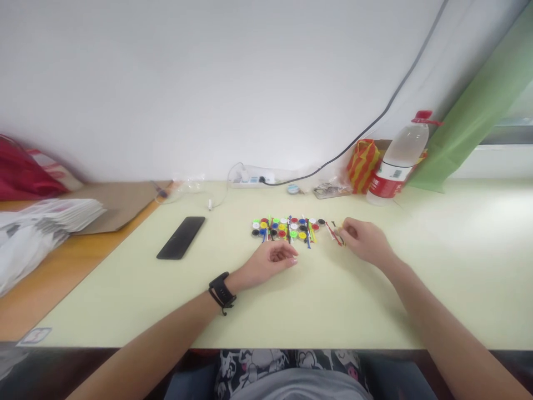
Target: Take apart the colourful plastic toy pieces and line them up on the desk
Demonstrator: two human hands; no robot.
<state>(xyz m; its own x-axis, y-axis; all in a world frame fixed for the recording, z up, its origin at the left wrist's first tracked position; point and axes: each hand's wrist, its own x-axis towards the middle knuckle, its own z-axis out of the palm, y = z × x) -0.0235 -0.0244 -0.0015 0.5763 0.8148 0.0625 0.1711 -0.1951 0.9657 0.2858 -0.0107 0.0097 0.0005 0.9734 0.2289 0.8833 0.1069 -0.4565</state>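
Several small round pieces (pixel 282 227) in red, blue, yellow, green, white and black lie close together on the pale table, with thin coloured sticks (pixel 310 230) laid across and between them. Just in front of this cluster rests my left hand (pixel 272 260), its fingers loosely curved, thumb apart and nothing seen in it. To the right of the cluster, my right hand (pixel 361 238) is closed in a pinch over a small group of thin red, white and black sticks (pixel 333 233). Whatever its fingertips hold is hidden or too small to name.
A black phone (pixel 181 238) lies at left. Along the wall are a power strip (pixel 252 178) with a black cable, a flat metal tin (pixel 332 190), a striped bag (pixel 363 166) and a large bottle (pixel 397 161). Stacked white bags (pixel 66 214) lie far left.
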